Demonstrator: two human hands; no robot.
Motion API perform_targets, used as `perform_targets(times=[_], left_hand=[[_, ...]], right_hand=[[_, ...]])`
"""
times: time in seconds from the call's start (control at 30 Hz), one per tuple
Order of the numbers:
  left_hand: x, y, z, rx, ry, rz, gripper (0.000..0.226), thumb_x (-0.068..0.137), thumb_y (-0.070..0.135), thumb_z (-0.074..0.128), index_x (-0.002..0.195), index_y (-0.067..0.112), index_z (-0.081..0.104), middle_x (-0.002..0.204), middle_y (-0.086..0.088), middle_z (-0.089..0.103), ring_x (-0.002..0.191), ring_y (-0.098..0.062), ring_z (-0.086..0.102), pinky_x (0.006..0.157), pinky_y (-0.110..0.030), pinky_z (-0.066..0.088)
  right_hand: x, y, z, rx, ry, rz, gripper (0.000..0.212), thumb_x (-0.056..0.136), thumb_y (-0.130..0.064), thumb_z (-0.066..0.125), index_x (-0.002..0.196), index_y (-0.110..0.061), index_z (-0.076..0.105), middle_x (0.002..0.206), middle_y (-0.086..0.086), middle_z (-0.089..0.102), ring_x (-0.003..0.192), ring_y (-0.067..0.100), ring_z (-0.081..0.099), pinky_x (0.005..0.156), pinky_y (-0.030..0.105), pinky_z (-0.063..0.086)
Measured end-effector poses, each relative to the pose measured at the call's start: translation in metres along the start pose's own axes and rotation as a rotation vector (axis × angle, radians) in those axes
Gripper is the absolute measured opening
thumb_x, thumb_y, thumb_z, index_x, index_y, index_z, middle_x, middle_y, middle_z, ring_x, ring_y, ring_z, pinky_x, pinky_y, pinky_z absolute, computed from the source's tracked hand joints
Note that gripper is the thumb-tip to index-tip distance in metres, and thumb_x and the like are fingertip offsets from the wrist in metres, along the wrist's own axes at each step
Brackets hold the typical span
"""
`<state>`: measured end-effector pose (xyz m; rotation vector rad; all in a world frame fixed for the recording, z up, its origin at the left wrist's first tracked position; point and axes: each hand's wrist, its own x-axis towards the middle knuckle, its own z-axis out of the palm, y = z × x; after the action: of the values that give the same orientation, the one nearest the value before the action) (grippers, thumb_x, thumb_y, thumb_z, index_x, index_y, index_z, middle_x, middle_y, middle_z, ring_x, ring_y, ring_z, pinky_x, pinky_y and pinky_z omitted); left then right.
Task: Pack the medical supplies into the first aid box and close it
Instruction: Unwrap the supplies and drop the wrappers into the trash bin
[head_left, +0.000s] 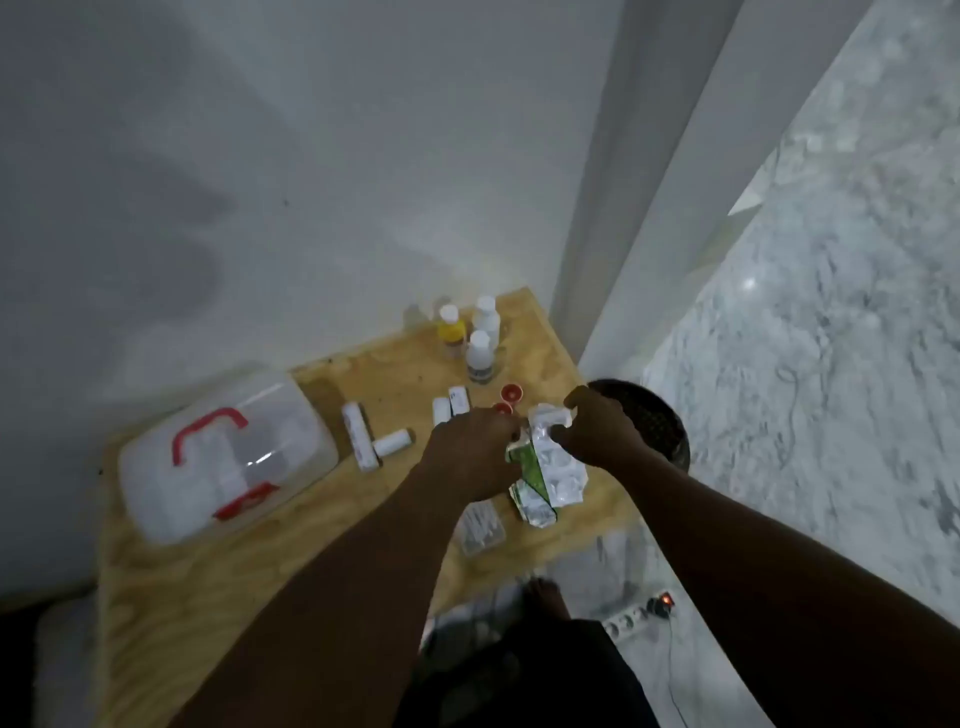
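A translucent first aid box (223, 462) with a red handle and red latch lies shut at the left of the wooden table (270, 561). Both hands hold a bundle of silver and green blister packs (545, 467) above the table's right side. My left hand (475, 452) grips its left edge, my right hand (597, 434) its upper right. Three bottles (475, 338) stand at the far edge. White gauze rolls (358, 436) and small white tubes (451, 405) lie in the middle. Two red caps (509, 397) sit past my hands.
A clear packet of small white items (480, 530) lies near the table's front edge. A dark round bin (654, 421) stands right of the table. A power strip (639, 616) with a lit switch lies on the marble floor. White walls enclose the table behind.
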<state>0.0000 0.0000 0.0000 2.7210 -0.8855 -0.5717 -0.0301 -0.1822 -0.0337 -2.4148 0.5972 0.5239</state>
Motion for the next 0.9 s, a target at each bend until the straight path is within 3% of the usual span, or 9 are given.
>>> perform_targets(times=[0.2,0.4,0.63,0.8,0.9], left_hand=[[0.009,0.006,0.040,0.193,-0.096,-0.019,0.046,0.084,0.032,0.070,0.127,0.020,0.058,0.122,-0.005,0.059,0.114,-0.027,0.059,0.080,-0.038,0.051],[0.015,0.000,0.060,0.397,-0.079,0.095,0.052,0.083,0.019,0.066,0.134,0.020,0.054,0.130,-0.008,0.052,0.120,-0.032,0.050,0.092,-0.043,0.042],[0.023,-0.007,0.064,0.416,-0.031,0.260,0.037,0.079,0.020,0.072,0.116,0.017,0.068,0.129,-0.009,0.060,0.122,-0.035,0.053,0.089,-0.046,0.045],[0.021,-0.013,0.071,0.423,0.001,0.360,0.036,0.076,0.028,0.079,0.109,0.014,0.073,0.119,-0.013,0.068,0.106,-0.035,0.064,0.084,-0.045,0.052],[0.018,-0.011,0.073,0.400,0.055,0.400,0.025,0.075,0.021,0.080,0.098,0.014,0.077,0.112,-0.015,0.072,0.099,-0.036,0.068,0.078,-0.044,0.055]], right_hand=[[0.014,0.012,0.026,0.029,0.065,0.086,0.067,0.076,-0.037,0.076,0.127,-0.007,0.044,0.126,0.016,0.054,0.115,0.037,0.057,0.087,0.041,0.048],[0.024,0.027,0.037,-0.008,0.052,0.088,0.065,0.072,-0.036,0.082,0.121,-0.008,0.048,0.121,0.015,0.054,0.109,0.034,0.058,0.086,0.041,0.050],[0.050,0.043,0.035,0.002,-0.054,0.074,0.062,0.058,-0.052,0.084,0.107,-0.017,0.070,0.110,0.007,0.069,0.097,0.025,0.067,0.082,0.037,0.057],[0.045,0.043,0.026,0.038,-0.055,0.036,0.049,0.067,-0.038,0.086,0.106,-0.013,0.073,0.104,0.006,0.074,0.098,0.025,0.068,0.083,0.032,0.053],[0.043,0.046,0.022,0.092,-0.058,0.034,0.039,0.075,-0.030,0.082,0.108,-0.010,0.074,0.102,0.008,0.074,0.096,0.025,0.068,0.076,0.026,0.046]])
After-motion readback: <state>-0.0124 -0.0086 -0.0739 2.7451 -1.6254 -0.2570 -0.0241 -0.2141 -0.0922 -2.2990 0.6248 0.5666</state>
